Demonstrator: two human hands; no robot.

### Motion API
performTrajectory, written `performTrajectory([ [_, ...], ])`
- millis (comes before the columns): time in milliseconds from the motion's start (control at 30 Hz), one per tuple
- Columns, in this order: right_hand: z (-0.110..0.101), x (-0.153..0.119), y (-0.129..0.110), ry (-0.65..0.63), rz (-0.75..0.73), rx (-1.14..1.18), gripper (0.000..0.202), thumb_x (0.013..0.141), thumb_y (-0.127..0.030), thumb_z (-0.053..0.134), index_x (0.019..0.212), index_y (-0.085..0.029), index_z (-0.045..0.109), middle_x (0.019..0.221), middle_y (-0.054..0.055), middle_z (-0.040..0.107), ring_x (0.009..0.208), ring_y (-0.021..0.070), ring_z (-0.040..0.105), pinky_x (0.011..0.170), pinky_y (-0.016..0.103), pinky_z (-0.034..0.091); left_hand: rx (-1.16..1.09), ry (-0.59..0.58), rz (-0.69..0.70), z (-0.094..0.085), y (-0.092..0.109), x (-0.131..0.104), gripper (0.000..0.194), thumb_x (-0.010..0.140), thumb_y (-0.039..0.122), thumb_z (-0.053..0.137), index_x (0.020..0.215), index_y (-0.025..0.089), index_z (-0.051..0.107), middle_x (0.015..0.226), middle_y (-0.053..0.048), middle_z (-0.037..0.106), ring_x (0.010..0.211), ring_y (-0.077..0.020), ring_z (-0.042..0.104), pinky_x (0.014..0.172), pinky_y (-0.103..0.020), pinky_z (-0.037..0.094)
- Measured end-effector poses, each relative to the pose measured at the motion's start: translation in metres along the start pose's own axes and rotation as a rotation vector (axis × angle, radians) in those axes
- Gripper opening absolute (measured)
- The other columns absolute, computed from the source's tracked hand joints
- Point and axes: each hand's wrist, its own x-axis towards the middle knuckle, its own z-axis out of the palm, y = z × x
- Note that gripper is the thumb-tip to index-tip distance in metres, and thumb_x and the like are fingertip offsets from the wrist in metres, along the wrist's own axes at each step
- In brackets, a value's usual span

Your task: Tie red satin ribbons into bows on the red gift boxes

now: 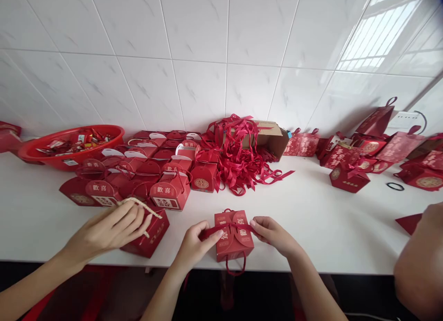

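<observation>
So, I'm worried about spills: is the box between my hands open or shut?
Shut: the box has its flaps folded in, ribbon across them.

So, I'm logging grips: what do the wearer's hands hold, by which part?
The red ribbon over the box: left hand and right hand pinch opposite stretches.

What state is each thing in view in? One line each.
Centre box: upright, top flaps folded in
Ribbon strip: across the centre box's top
Left grip: pinching the ribbon strip
Right grip: pinching the ribbon strip
Ribbon pile: loose, tangled
Carton: open
Red basin: uncovered, packets inside
Co-worker's hand: holding pale cord
Black ring: lying flat
</observation>
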Motion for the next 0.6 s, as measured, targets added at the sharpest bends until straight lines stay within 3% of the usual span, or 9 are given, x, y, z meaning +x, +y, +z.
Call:
performTrajectory([
  [100,-0.006,-0.005,0.000,0.059,-0.030,-0.007,0.040,0.081,-0.053,0.058,0.067,-0.017,0.048,0.058,-0.006,0.035,0.054,0.0077,0.025,0.051,0.024,0.019,0.111,0.124,0.084,-0.005,-0.001,-0.003,0.046,0.071,0.045,0.067,0.061,0.020,0.030,0.060,0.007,0.028,0.058,-0.0100,0.031,0.054,-0.021,0.027],
  [200,-0.008,-0.010,-0.001,0.086,-0.046,-0.021,0.039,0.079,-0.052,0.061,0.066,-0.017,0.051,0.057,-0.006,0.040,0.054,0.0083,0.031,0.052,0.023,0.024,0.148,0.144,0.133,-0.006,-0.001,-0.005,0.044,0.069,0.045,0.069,0.063,0.020,0.033,0.061,0.006,0.031,0.059,-0.0108,0.034,0.056,-0.021,0.031],
  [333,-0.011,-0.017,-0.003,0.048,-0.027,0.033,0.038,0.080,-0.051,0.060,0.065,-0.017,0.053,0.053,-0.005,0.046,0.051,0.0087,0.038,0.052,0.023,0.029,0.020,0.097,0.033,-0.006,-0.002,-0.006,0.045,0.082,0.057,0.047,0.057,0.020,0.036,0.054,0.005,0.034,0.052,-0.0120,0.039,0.051,-0.024,0.033],
  [400,-0.012,-0.021,-0.004,0.005,-0.010,0.038,0.039,0.082,-0.051,0.059,0.064,-0.017,0.054,0.053,-0.003,0.050,0.051,0.0091,0.041,0.053,0.023,0.031,0.001,0.147,-0.016,-0.015,0.001,-0.009,0.049,0.080,0.062,0.044,0.055,0.021,0.041,0.049,0.004,0.037,0.047,-0.0129,0.041,0.044,-0.025,0.034],
  [500,-0.014,-0.026,-0.004,-0.060,-0.008,0.079,0.037,0.081,-0.050,0.060,0.065,-0.016,0.057,0.055,-0.002,0.053,0.052,0.0099,0.045,0.055,0.024,0.036,0.025,0.350,0.031,-0.058,0.017,-0.011,0.048,0.075,0.067,0.047,0.064,0.021,0.057,0.055,0.000,0.053,0.056,-0.0177,0.055,0.045,-0.027,0.042],
  [600,-0.013,-0.028,-0.002,-0.105,-0.028,0.188,0.033,0.079,-0.046,0.064,0.067,-0.016,0.059,0.055,-0.002,0.055,0.052,0.0101,0.047,0.058,0.025,0.040,0.041,0.430,0.030,-0.126,0.046,-0.007,0.056,0.080,0.067,0.036,0.081,0.020,0.065,0.074,-0.003,0.065,0.076,-0.0200,0.063,0.059,-0.033,0.051],
])
